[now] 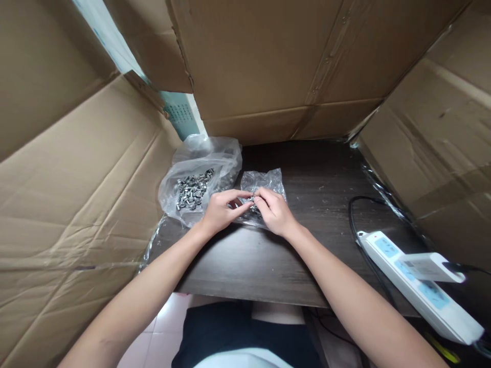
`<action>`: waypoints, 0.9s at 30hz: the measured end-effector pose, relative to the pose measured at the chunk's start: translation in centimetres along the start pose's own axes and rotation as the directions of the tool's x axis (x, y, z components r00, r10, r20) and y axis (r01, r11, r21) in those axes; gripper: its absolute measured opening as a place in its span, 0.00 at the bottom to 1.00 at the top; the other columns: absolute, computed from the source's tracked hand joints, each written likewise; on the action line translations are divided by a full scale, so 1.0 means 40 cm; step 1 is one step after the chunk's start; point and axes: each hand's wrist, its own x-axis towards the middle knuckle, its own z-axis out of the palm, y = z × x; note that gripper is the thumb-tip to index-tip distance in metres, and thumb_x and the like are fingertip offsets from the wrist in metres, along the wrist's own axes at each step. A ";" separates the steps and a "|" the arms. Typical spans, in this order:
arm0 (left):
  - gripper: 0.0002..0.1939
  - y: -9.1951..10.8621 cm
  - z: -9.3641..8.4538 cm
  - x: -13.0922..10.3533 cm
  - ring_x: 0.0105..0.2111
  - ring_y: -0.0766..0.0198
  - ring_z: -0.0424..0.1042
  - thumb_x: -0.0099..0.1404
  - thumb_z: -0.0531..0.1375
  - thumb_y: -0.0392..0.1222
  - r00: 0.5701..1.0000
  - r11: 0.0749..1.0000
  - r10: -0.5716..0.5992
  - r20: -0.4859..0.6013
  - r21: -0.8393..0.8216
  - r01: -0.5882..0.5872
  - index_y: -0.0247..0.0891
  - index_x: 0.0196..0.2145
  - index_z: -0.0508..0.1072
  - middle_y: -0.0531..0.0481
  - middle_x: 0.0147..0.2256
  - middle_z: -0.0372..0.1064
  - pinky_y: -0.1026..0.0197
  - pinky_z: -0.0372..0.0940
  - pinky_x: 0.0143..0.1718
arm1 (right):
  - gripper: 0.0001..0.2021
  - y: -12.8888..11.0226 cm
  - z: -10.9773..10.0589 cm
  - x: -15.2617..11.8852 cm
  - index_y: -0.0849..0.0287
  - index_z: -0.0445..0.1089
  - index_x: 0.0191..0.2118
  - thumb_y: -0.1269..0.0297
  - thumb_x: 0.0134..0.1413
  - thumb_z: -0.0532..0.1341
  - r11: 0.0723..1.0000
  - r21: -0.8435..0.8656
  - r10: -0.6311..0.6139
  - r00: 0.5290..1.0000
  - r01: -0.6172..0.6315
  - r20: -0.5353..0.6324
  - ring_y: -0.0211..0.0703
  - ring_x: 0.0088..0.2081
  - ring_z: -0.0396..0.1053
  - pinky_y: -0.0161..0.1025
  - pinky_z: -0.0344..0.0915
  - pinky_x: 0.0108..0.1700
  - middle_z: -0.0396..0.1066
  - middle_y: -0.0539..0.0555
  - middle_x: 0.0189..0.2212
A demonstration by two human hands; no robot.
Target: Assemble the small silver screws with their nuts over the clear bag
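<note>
Over a small clear plastic bag [263, 179], my left hand [222, 209] and my right hand [275, 210] meet at the fingertips. Thumb and fingers of each hand are pinched around a small shiny metal part [252, 198], which looks like a screw and is mostly covered by the fingers. More small metal pieces lie in the bag just under my hands, partly hidden. To the left of my left hand, a larger translucent plastic bag [226, 148] lies open with a heap of silvery screws [192, 191] inside.
Cardboard walls [268, 61] enclose the dark wooden table [261, 260] at the back and both sides. On the right lies a white power strip [422, 286] with a white plug-in adapter [433, 267] and a black cable [351, 214].
</note>
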 end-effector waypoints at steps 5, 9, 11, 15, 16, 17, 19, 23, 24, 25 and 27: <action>0.09 0.006 -0.002 0.003 0.26 0.71 0.74 0.64 0.67 0.38 0.998 0.998 0.058 0.019 -0.010 -0.058 0.34 0.42 0.80 0.47 0.36 0.80 0.70 0.70 0.27 | 0.12 0.005 0.004 0.001 0.55 0.59 0.28 0.65 0.66 0.51 1.000 -0.012 -0.020 1.000 0.020 0.011 0.42 0.30 0.62 0.40 0.57 0.35 0.64 0.50 0.26; 0.08 0.006 -0.002 0.003 0.25 0.71 0.73 0.64 0.67 0.39 0.997 0.997 0.070 0.011 -0.014 -0.070 0.34 0.41 0.80 0.47 0.34 0.79 0.71 0.70 0.26 | 0.16 0.010 0.006 0.001 0.55 0.55 0.25 0.64 0.68 0.50 0.998 -0.059 -0.010 1.000 0.011 0.019 0.42 0.28 0.60 0.40 0.55 0.34 0.60 0.49 0.22; 0.08 0.004 -0.003 0.004 0.25 0.71 0.73 0.64 0.67 0.39 0.997 0.997 0.073 0.012 -0.013 -0.073 0.34 0.41 0.81 0.47 0.34 0.79 0.71 0.70 0.26 | 0.17 0.010 0.006 0.002 0.55 0.55 0.24 0.63 0.68 0.50 0.997 -0.071 -0.010 1.000 0.011 0.013 0.43 0.29 0.60 0.41 0.55 0.35 0.60 0.49 0.22; 0.08 0.001 -0.005 0.005 0.25 0.71 0.73 0.64 0.67 0.38 0.996 0.996 0.090 -0.006 -0.010 -0.090 0.34 0.42 0.81 0.47 0.35 0.79 0.70 0.70 0.27 | 0.12 0.006 0.003 0.002 0.56 0.63 0.30 0.64 0.67 0.52 0.999 -0.034 -0.023 1.000 0.023 -0.007 0.45 0.34 0.64 0.42 0.58 0.40 0.66 0.52 0.27; 0.09 0.001 -0.006 0.005 0.25 0.71 0.73 0.64 0.67 0.37 0.996 0.996 0.094 -0.008 -0.009 -0.094 0.35 0.42 0.81 0.46 0.36 0.79 0.70 0.70 0.27 | 0.10 0.005 0.002 0.002 0.56 0.64 0.32 0.65 0.66 0.52 1.000 -0.018 -0.024 1.000 0.024 -0.005 0.45 0.35 0.64 0.42 0.59 0.41 0.68 0.52 0.29; 0.09 0.000 -0.006 0.004 0.26 0.71 0.73 0.64 0.67 0.37 0.995 0.995 0.096 -0.007 -0.006 -0.096 0.35 0.42 0.81 0.46 0.36 0.79 0.70 0.70 0.27 | 0.08 0.004 0.002 0.001 0.56 0.65 0.33 0.66 0.65 0.53 1.000 -0.005 -0.025 1.000 0.025 -0.001 0.46 0.36 0.65 0.43 0.60 0.41 0.69 0.53 0.31; 0.09 0.000 -0.007 0.004 0.25 0.71 0.72 0.64 0.67 0.37 0.994 0.994 0.105 -0.001 0.001 -0.105 0.35 0.43 0.81 0.46 0.36 0.79 0.70 0.70 0.27 | 0.07 0.004 0.000 0.002 0.56 0.66 0.33 0.66 0.64 0.54 1.000 0.010 -0.029 1.000 0.029 0.009 0.46 0.36 0.65 0.43 0.60 0.41 0.70 0.53 0.31; 0.08 0.000 -0.007 0.004 0.24 0.71 0.71 0.65 0.67 0.39 0.991 0.990 0.137 0.000 0.018 -0.137 0.35 0.41 0.81 0.47 0.33 0.78 0.69 0.69 0.27 | 0.14 0.006 0.000 0.003 0.56 0.60 0.26 0.65 0.65 0.53 1.000 0.004 -0.029 0.999 0.029 0.020 0.44 0.31 0.62 0.42 0.57 0.38 0.64 0.50 0.24; 0.08 0.001 -0.007 0.004 0.24 0.71 0.71 0.65 0.67 0.40 0.990 0.990 0.141 -0.001 0.023 -0.141 0.35 0.41 0.81 0.47 0.33 0.78 0.69 0.69 0.27 | 0.16 0.006 0.000 0.003 0.55 0.58 0.24 0.64 0.66 0.52 1.000 0.000 -0.023 0.999 0.023 0.022 0.43 0.30 0.61 0.42 0.57 0.37 0.61 0.50 0.22; 0.08 0.001 -0.007 0.004 0.23 0.71 0.71 0.65 0.66 0.40 0.990 0.989 0.143 -0.002 0.029 -0.142 0.35 0.41 0.81 0.47 0.32 0.78 0.69 0.69 0.27 | 0.17 0.006 0.000 0.003 0.55 0.56 0.23 0.63 0.67 0.51 1.000 0.001 -0.016 1.000 0.016 0.022 0.43 0.29 0.60 0.42 0.56 0.36 0.60 0.49 0.21; 0.08 0.003 -0.008 0.005 0.23 0.71 0.70 0.65 0.67 0.41 0.989 0.989 0.146 -0.009 0.035 -0.145 0.35 0.40 0.81 0.48 0.32 0.78 0.69 0.69 0.27 | 0.17 0.005 0.000 0.002 0.55 0.57 0.24 0.63 0.67 0.51 1.000 0.019 -0.007 1.000 0.006 0.016 0.43 0.30 0.61 0.41 0.56 0.37 0.61 0.50 0.22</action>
